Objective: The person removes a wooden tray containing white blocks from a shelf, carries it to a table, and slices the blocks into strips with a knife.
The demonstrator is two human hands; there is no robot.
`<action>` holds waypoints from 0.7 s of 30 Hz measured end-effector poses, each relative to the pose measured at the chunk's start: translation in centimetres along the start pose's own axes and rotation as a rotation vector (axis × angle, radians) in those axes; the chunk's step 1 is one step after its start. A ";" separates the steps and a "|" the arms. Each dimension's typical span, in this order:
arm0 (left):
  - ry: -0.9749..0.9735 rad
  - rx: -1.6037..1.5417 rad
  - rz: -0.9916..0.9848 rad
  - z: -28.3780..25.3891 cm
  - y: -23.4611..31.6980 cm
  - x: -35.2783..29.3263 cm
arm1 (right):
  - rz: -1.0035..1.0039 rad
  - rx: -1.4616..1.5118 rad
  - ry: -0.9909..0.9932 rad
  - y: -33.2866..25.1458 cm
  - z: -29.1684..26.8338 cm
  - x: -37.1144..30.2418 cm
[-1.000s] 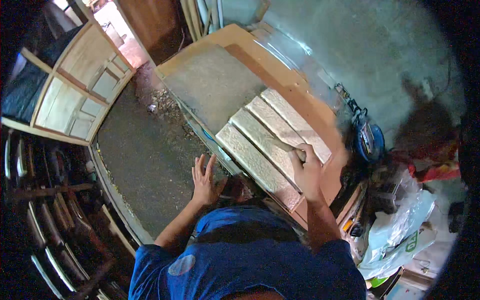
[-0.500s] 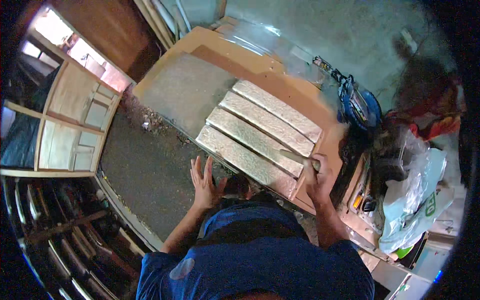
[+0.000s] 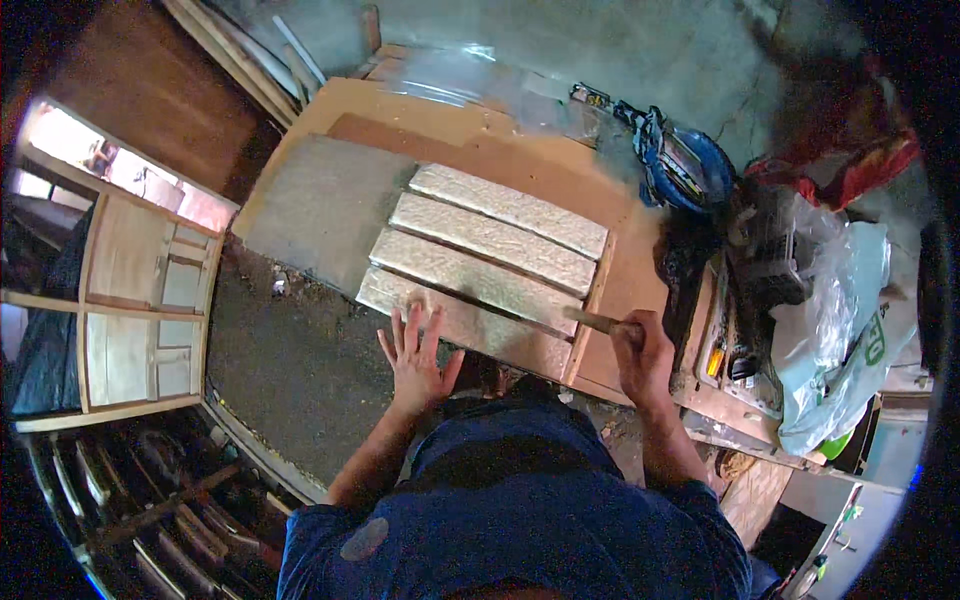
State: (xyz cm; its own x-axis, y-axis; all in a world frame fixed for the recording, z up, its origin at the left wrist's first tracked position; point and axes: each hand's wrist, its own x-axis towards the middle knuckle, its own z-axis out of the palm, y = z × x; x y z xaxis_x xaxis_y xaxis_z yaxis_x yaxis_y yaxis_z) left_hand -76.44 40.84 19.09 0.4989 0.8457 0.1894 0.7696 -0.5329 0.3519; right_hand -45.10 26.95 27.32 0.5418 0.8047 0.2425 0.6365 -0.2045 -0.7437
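I'm watching the left grip (image 3: 418, 370) hanging open at the nearest textured board (image 3: 500, 335), the right grip (image 3: 645, 358) clenching a stick (image 3: 592, 320) by its right end; three more boards (image 3: 490, 243) are lying beyond, on the brown counter (image 3: 470, 128).

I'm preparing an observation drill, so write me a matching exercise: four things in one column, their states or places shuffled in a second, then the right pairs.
1. Bare left hand
2. Bare right hand
3. Four pale, textured rectangular strips
4. Pale translucent plastic bag

A. Parallel, with narrow dark gaps between
B. Crumpled, toward the picture's right side
C. Fingers spread
D. Closed around a light-brown wooden stick-like tool

Pairs: 1-C, 2-D, 3-A, 4-B
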 end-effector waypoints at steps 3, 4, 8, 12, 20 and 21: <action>-0.045 0.015 0.006 -0.1 0.8 0.6 | -0.029 -0.077 0.048 0.9 -0.2 -0.2; -0.059 0.020 0.007 0.0 0.9 0.5 | 0.139 -0.005 0.092 0.6 -0.4 -0.4; -0.068 0.026 0.025 0.4 0.6 0.3 | 0.082 -0.013 -0.051 0.8 -1.3 -0.2; -0.055 0.012 0.011 0.3 0.4 -0.2 | 0.137 -0.011 0.066 -0.3 -3.0 -1.4; 0.013 -0.064 -0.028 0.1 -0.1 -1.1 | 0.009 -0.112 0.065 -0.2 -2.2 -0.1; 0.022 -0.073 -0.034 0.1 -0.4 -1.4 | -0.020 -0.109 0.024 -0.2 -1.9 0.0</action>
State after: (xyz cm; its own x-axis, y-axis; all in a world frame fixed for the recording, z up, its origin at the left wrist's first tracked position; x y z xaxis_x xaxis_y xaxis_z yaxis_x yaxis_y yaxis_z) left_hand -77.39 39.88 18.62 0.4634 0.8641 0.1962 0.7542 -0.5009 0.4246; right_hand -44.20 25.97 28.66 0.5408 0.7957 0.2726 0.7025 -0.2491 -0.6667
